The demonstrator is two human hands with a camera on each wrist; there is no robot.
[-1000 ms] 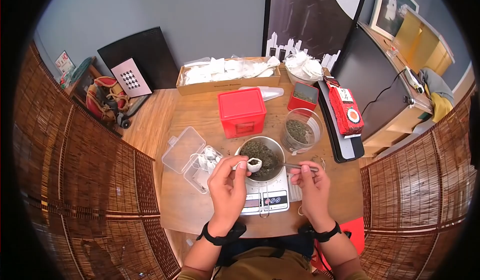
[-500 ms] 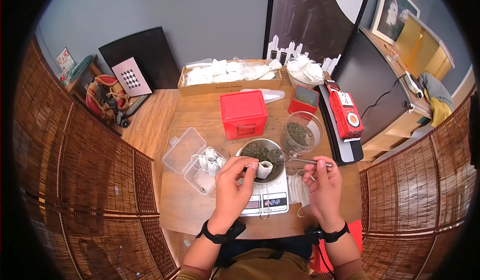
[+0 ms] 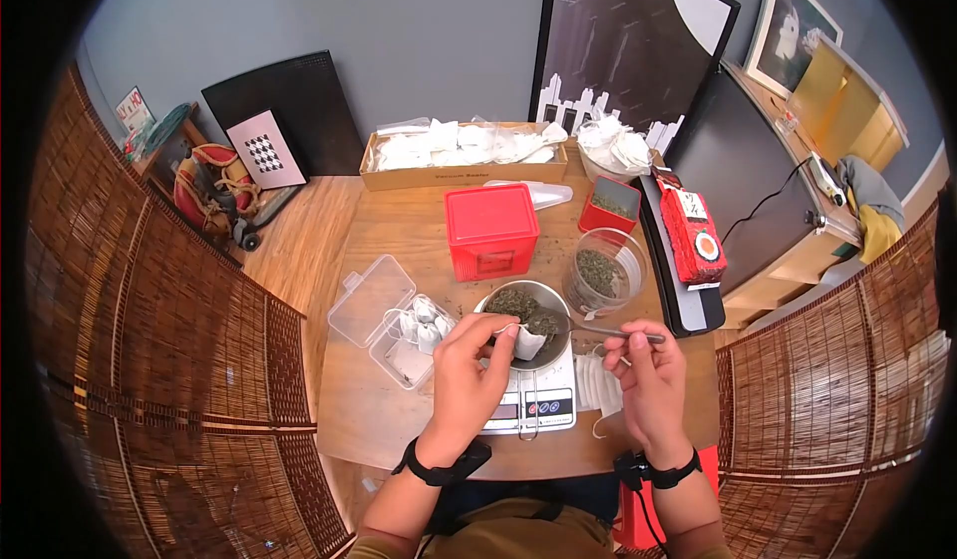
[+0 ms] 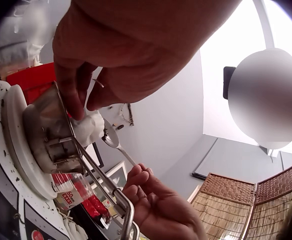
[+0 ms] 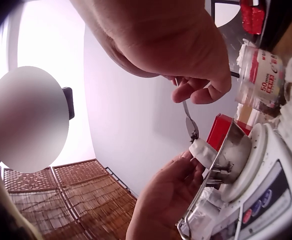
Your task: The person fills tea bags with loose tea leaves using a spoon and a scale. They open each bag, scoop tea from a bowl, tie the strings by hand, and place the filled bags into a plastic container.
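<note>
My left hand (image 3: 464, 379) pinches the rim of a white tea bag (image 3: 529, 346) over a metal pot (image 3: 564, 332) of dark loose tea leaves (image 3: 509, 304). The pot stands on a white kitchen scale (image 3: 553, 411), its wire handle towards me. In my right hand (image 3: 650, 384) is the grey handle of a spoon (image 3: 608, 332). From the left wrist, the spoon's bowl (image 4: 111, 137) shows right at the mouth of the tea bag (image 4: 89, 129). The right wrist view shows dark leaves at the spoon tip, close above the bag (image 5: 203, 152).
An open plastic box (image 3: 371, 300) with several filled tea bags stands left. Flat bags (image 3: 597, 383) lie right of the scale. Behind the pot are a red tin (image 3: 491, 230), a clear jar (image 3: 635, 298) and an open red tin (image 3: 588, 222). A cardboard box (image 3: 469, 173) of white bags is farther back.
The spoon has swung up out of the pot and its bowl is now over the tea bag's mouth. My right hand has moved right; my left hand and the bag have shifted slightly right.
</note>
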